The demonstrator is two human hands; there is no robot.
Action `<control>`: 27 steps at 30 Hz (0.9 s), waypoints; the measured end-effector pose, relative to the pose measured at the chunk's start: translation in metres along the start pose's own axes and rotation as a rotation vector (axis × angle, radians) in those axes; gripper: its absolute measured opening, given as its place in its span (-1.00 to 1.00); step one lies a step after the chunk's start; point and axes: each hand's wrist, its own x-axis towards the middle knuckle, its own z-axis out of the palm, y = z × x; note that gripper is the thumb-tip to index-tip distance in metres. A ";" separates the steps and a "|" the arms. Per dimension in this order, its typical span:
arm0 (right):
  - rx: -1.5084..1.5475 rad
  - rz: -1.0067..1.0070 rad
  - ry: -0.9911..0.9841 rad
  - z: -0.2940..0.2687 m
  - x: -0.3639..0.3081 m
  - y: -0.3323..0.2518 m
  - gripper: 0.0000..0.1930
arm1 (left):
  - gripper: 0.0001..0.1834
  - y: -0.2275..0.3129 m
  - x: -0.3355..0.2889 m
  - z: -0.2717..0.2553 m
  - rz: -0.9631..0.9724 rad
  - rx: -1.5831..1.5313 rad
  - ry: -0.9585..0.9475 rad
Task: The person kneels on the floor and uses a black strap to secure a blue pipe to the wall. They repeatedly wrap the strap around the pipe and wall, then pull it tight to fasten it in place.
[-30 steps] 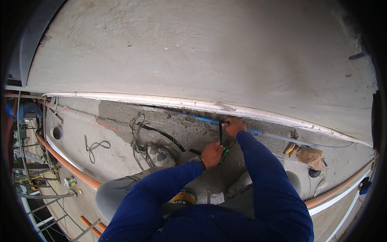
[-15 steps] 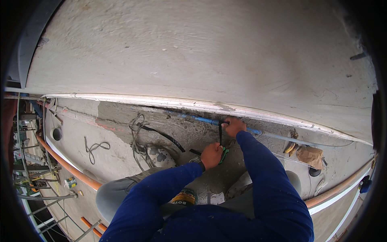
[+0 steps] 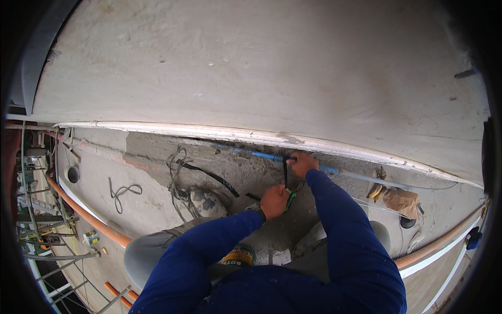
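Note:
A blue pipe runs along the foot of the wall, with a black strip looped over it. My left hand is closed on the strip's lower end, below the pipe, and the strip looks taut. A green item shows beside that hand; what it is I cannot make out. Closed around the pipe where the strip crosses it is my right hand, its fingertips partly hidden. Another black strip lies on the rough concrete to the left, beside a tangled grey cord.
White conduits follow the wall's foot. At right lie a brown paper bag and a banana-like yellow item. A can stands by my legs. An orange pipe edges the floor, with metal scaffolding beyond it at left.

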 end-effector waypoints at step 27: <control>0.036 -0.083 -0.001 0.026 0.024 0.033 -0.50 | -0.72 0.004 0.138 -0.002 -0.050 -0.428 0.090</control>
